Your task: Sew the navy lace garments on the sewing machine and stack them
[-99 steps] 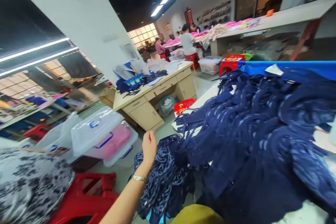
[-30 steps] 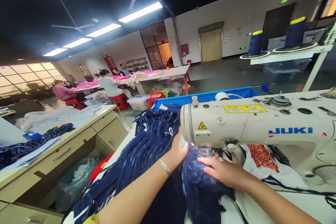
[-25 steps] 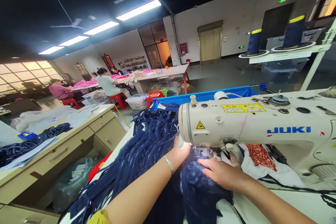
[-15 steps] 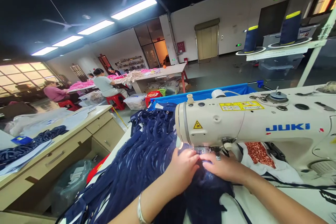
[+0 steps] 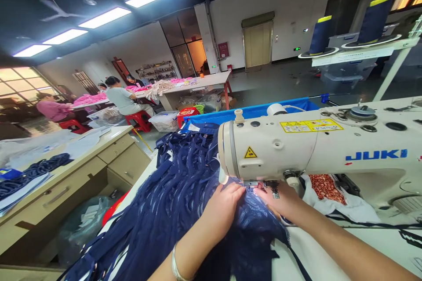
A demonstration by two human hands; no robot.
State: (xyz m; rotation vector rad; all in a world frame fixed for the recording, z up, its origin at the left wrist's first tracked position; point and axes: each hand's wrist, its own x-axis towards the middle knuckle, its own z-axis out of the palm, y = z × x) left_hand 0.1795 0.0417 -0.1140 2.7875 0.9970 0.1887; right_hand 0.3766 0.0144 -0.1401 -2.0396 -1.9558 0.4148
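Observation:
Under the head of a white sewing machine (image 5: 283, 140) lies a navy lace piece (image 5: 257, 224). My left hand (image 5: 224, 206) grips this lace just left of the presser foot, its fingers together and the thumb against the machine's end. Close by on the right, my right hand (image 5: 280, 199) pinches the lace beside the needle area, partly behind the machine's parts. Fingertips of both hands are near each other at the foot. The needle itself is too small to make out. A long heap of navy strapped garments (image 5: 171, 193) spreads to the left of the lace.
Thread cones (image 5: 374, 19) stand on a rack at the right. A white cloth with copper-coloured filling (image 5: 326, 189) sits beneath the machine arm. A blue fabric bin (image 5: 211, 116) is behind; a drawer desk (image 5: 99, 171) stands left. People (image 5: 118, 96) sit at a far table.
My hands have drawn slightly apart at the presser foot, showing more lace between them. The left hand has shifted a little left. The camera view has also turned slightly.

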